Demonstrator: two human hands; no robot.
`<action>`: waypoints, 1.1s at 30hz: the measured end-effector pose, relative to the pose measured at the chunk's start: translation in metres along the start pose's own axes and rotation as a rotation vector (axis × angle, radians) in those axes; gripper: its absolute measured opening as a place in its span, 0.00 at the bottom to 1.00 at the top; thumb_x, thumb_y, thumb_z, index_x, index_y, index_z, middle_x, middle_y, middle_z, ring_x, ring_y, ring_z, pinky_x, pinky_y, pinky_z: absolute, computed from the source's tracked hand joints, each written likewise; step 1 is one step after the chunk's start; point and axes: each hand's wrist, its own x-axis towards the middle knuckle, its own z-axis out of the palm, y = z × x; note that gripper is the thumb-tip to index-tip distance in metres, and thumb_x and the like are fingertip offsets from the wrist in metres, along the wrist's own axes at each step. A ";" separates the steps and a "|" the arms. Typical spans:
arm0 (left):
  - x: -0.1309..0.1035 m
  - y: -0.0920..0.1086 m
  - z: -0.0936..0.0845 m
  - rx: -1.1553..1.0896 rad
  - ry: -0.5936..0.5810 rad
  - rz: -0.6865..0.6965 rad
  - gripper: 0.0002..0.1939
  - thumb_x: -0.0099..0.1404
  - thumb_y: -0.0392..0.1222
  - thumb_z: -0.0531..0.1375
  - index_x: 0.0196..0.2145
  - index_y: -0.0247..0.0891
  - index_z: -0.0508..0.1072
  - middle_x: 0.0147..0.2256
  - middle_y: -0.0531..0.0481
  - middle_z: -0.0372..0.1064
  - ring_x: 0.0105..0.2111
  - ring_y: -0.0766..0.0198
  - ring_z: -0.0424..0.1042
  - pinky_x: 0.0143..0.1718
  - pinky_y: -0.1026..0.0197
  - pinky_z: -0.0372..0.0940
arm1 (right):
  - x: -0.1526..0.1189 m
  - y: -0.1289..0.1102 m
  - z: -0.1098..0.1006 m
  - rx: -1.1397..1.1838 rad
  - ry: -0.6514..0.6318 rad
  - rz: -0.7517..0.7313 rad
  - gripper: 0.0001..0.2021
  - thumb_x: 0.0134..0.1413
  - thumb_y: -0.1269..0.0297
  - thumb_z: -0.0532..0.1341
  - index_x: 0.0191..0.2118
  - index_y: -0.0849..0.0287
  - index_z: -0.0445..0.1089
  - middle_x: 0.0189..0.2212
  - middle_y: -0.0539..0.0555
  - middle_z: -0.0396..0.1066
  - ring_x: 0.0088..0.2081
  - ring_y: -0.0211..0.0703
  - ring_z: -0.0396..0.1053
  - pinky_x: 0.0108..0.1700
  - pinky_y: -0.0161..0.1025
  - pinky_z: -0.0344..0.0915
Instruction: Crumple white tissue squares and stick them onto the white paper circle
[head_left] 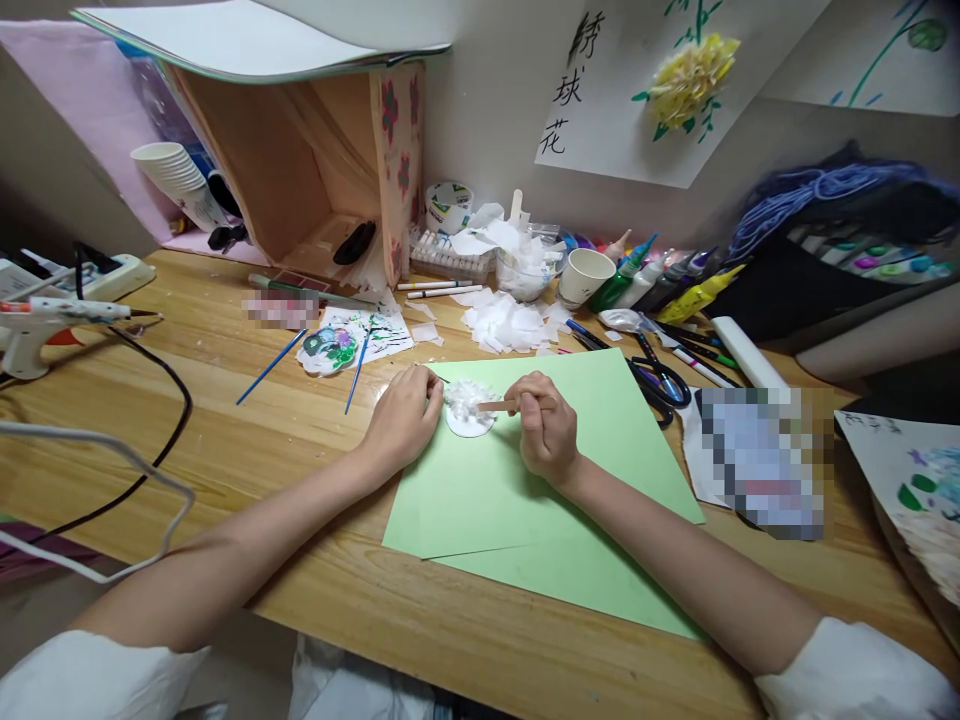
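Note:
A white round disc [470, 428] with a fluffy heap of white paper bits [466, 397] on it lies on light green paper [600, 440]. My right hand [546, 425] is closed around a flat wooden craft stick [493, 406], whose tip touches or hovers just over the heap; I cannot tell which. Just left of the disc rests my left hand [409, 412], at the green paper's edge. Its thumb is pressed to the curled fingers, and a thin dark tip shows by the fingertips. What it pinches, if anything, is hidden.
White paper scraps [506, 320], a paper cup [586, 278] and paint bottles [630, 275] stand behind. Scissors [660, 380] lie to the right. On the left are blue brushes [271, 366], a paint palette [328, 347], a glue gun [45, 325] and cables [176, 430].

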 end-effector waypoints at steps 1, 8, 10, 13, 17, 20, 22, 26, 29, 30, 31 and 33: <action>0.000 0.000 0.000 0.001 -0.001 0.001 0.08 0.66 0.41 0.45 0.32 0.39 0.60 0.32 0.47 0.65 0.36 0.58 0.64 0.37 0.56 0.59 | 0.000 0.000 0.000 0.007 0.019 0.012 0.08 0.60 0.70 0.46 0.32 0.55 0.59 0.24 0.51 0.60 0.27 0.41 0.59 0.31 0.42 0.58; 0.000 0.000 0.001 -0.014 0.005 -0.004 0.08 0.66 0.40 0.45 0.32 0.38 0.60 0.33 0.47 0.65 0.36 0.59 0.64 0.38 0.56 0.59 | -0.001 0.000 0.000 0.094 0.113 -0.028 0.08 0.60 0.68 0.46 0.33 0.54 0.59 0.22 0.49 0.60 0.25 0.40 0.60 0.30 0.41 0.57; 0.000 0.000 0.001 -0.019 0.006 -0.003 0.08 0.66 0.40 0.45 0.32 0.38 0.60 0.32 0.47 0.64 0.36 0.59 0.64 0.38 0.57 0.59 | -0.001 0.000 0.000 0.098 0.076 -0.039 0.08 0.60 0.69 0.46 0.34 0.54 0.59 0.23 0.49 0.61 0.26 0.40 0.60 0.30 0.41 0.57; 0.000 0.000 0.002 -0.022 0.007 -0.001 0.08 0.66 0.40 0.45 0.32 0.38 0.60 0.32 0.47 0.64 0.36 0.59 0.63 0.37 0.56 0.59 | -0.001 0.000 0.001 0.074 0.022 -0.050 0.08 0.60 0.71 0.46 0.34 0.55 0.58 0.24 0.50 0.60 0.26 0.41 0.60 0.30 0.41 0.58; 0.000 0.000 0.002 -0.023 0.012 0.008 0.08 0.66 0.40 0.45 0.32 0.38 0.61 0.32 0.46 0.64 0.36 0.58 0.63 0.37 0.56 0.58 | 0.001 0.001 -0.001 0.035 -0.068 -0.110 0.07 0.58 0.73 0.46 0.35 0.54 0.58 0.24 0.51 0.60 0.27 0.42 0.59 0.29 0.42 0.58; 0.000 0.000 0.002 -0.013 0.014 0.016 0.08 0.66 0.40 0.45 0.32 0.38 0.61 0.32 0.46 0.64 0.36 0.58 0.63 0.38 0.56 0.58 | 0.005 -0.002 -0.003 0.007 -0.200 -0.268 0.08 0.55 0.74 0.48 0.36 0.54 0.57 0.24 0.51 0.60 0.25 0.42 0.57 0.27 0.40 0.57; 0.000 0.000 0.002 0.000 0.014 0.017 0.08 0.66 0.40 0.46 0.32 0.38 0.61 0.33 0.46 0.64 0.36 0.58 0.63 0.38 0.56 0.59 | 0.006 -0.004 -0.003 -0.015 -0.272 -0.350 0.08 0.54 0.75 0.48 0.35 0.54 0.57 0.23 0.51 0.60 0.24 0.42 0.56 0.26 0.40 0.56; -0.001 0.000 0.003 0.027 0.013 0.021 0.08 0.66 0.40 0.46 0.32 0.38 0.61 0.33 0.46 0.64 0.36 0.58 0.63 0.38 0.56 0.59 | 0.003 -0.005 0.000 -0.031 -0.177 -0.268 0.07 0.56 0.74 0.49 0.35 0.55 0.59 0.24 0.51 0.62 0.25 0.42 0.58 0.27 0.40 0.57; 0.000 -0.002 0.003 0.039 0.012 0.029 0.08 0.66 0.39 0.45 0.32 0.38 0.61 0.34 0.45 0.64 0.36 0.58 0.63 0.39 0.55 0.59 | 0.000 -0.005 0.002 -0.030 -0.002 -0.044 0.08 0.59 0.71 0.47 0.34 0.55 0.61 0.27 0.52 0.63 0.28 0.41 0.61 0.29 0.41 0.60; 0.000 -0.002 0.003 0.038 0.009 0.031 0.09 0.66 0.38 0.44 0.32 0.38 0.61 0.34 0.45 0.65 0.37 0.58 0.63 0.39 0.55 0.59 | 0.000 -0.005 0.003 -0.025 0.052 0.033 0.10 0.60 0.70 0.46 0.31 0.56 0.62 0.27 0.52 0.62 0.28 0.40 0.62 0.30 0.40 0.60; 0.000 -0.002 0.003 0.034 0.006 0.031 0.09 0.66 0.38 0.44 0.32 0.38 0.61 0.34 0.45 0.65 0.37 0.58 0.63 0.39 0.55 0.59 | 0.000 -0.005 0.003 -0.017 0.099 0.096 0.13 0.61 0.69 0.45 0.29 0.56 0.62 0.27 0.52 0.62 0.28 0.39 0.63 0.29 0.40 0.60; 0.000 -0.002 0.003 0.023 0.003 0.030 0.09 0.66 0.37 0.44 0.33 0.38 0.62 0.34 0.45 0.65 0.37 0.58 0.63 0.40 0.55 0.59 | 0.001 -0.005 0.003 0.018 0.171 0.164 0.15 0.62 0.67 0.44 0.26 0.57 0.61 0.27 0.52 0.61 0.27 0.38 0.63 0.28 0.39 0.60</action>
